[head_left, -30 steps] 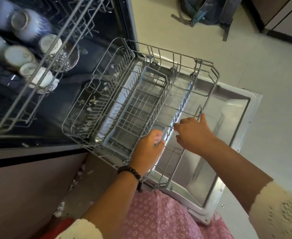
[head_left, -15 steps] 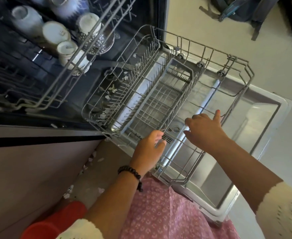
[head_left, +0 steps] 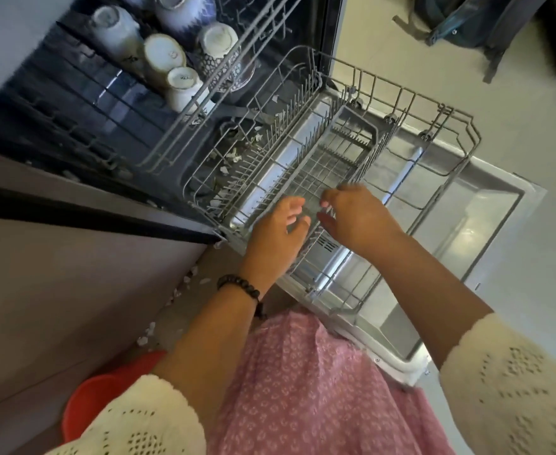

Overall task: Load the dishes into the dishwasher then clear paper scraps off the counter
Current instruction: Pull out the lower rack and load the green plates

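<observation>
The dishwasher's lower rack (head_left: 450, 133) is pulled out over the open door (head_left: 490, 218). A grey cutlery basket (head_left: 329, 162) sits inside it. My left hand (head_left: 276, 234) touches the basket's near end with loosely spread fingers. My right hand (head_left: 358, 218) is beside it, fingers and thumb curled over the same near end; motion blur hides the exact grip. Upturned white and blue cups (head_left: 165, 60) fill the upper rack (head_left: 184, 103). White paper scraps (head_left: 237, 156) lie on the tub floor under the rack.
More paper scraps (head_left: 178, 290) are scattered on the floor along the cabinet front (head_left: 73, 290). A red tub (head_left: 102, 402) stands by my left sleeve. A backpack (head_left: 467, 24) lies on the pale floor at the back right.
My right hand left the rack's wire and moved left onto the basket's near end. My left hand's fingers loosened. The view shifted, bringing the upper rack's cups further into frame.
</observation>
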